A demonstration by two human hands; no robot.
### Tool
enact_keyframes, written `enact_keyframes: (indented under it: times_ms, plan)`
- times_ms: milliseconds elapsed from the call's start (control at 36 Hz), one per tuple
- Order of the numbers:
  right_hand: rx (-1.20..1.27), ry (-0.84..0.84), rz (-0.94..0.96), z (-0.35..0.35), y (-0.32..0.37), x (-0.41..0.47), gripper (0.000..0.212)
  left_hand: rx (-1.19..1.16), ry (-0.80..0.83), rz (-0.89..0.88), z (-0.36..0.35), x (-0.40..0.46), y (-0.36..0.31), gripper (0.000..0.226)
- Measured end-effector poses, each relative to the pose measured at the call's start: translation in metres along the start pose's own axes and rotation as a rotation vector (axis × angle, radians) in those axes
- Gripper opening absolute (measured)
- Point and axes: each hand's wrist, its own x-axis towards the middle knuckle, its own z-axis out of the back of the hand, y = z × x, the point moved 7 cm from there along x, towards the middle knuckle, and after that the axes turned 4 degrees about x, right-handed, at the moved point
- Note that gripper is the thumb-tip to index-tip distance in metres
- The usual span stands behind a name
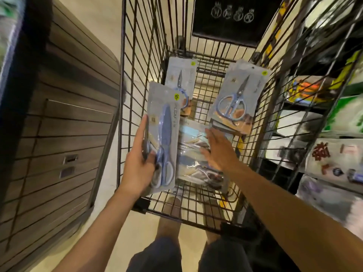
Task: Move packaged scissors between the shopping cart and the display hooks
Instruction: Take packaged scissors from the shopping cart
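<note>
Left hand has a firm grip on a scissors pack, right hand spread flat over the cart pile.

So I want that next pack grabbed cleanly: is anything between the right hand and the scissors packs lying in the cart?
Nothing visible: the right hand hovers open directly over the blurred scissors packs in the cart.

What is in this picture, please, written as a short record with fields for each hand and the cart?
left hand: grips a packaged blue scissors, held up over the cart
right hand: open, fingers straight, reaching down toward blurred packages in the cart
shopping cart: black wire; two more scissors packages lean at its far end
</note>
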Motion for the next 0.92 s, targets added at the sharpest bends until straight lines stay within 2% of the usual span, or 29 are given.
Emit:
enact_keyframes:
  times_ms: [222, 333, 417, 500, 583, 639, 694, 778, 917]
  plan:
    - [-0.088, 0.023, -0.029, 0.004, 0.001, 0.011, 0.054, 0.024, 0.021, 0.010, -0.001, 0.007, 0.003, 0.094]
    - [-0.047, 0.063, -0.036, -0.002, 0.003, 0.001, 0.060, 0.029, 0.012, 0.011, 0.000, 0.006, 0.001, 0.093]
    - [0.082, 0.036, -0.098, -0.005, -0.001, -0.005, 0.066, 0.036, 0.000, 0.010, 0.001, 0.005, -0.001, 0.092]
    - [0.121, 0.047, -0.097, -0.009, -0.002, -0.007, 0.062, 0.016, -0.005, 0.017, 0.003, 0.004, 0.001, 0.093]
    - [0.144, -0.022, -0.091, -0.001, 0.000, -0.011, 0.061, 0.005, -0.007, 0.026, 0.004, 0.005, 0.003, 0.094]
    - [0.159, -0.087, -0.087, 0.006, 0.003, -0.014, 0.069, 0.001, -0.008, 0.014, 0.004, 0.004, 0.006, 0.094]
    - [0.163, -0.114, -0.091, 0.009, 0.005, -0.017, 0.085, -0.001, -0.011, 0.010, 0.006, 0.004, 0.009, 0.094]
    - [0.283, -0.054, -0.147, 0.007, 0.004, -0.019, 0.110, 0.000, -0.013, 0.007, 0.006, 0.004, 0.013, 0.096]
    - [0.427, 0.064, -0.187, 0.004, 0.004, -0.023, 0.117, 0.023, -0.005, -0.010, 0.007, 0.003, 0.012, 0.097]
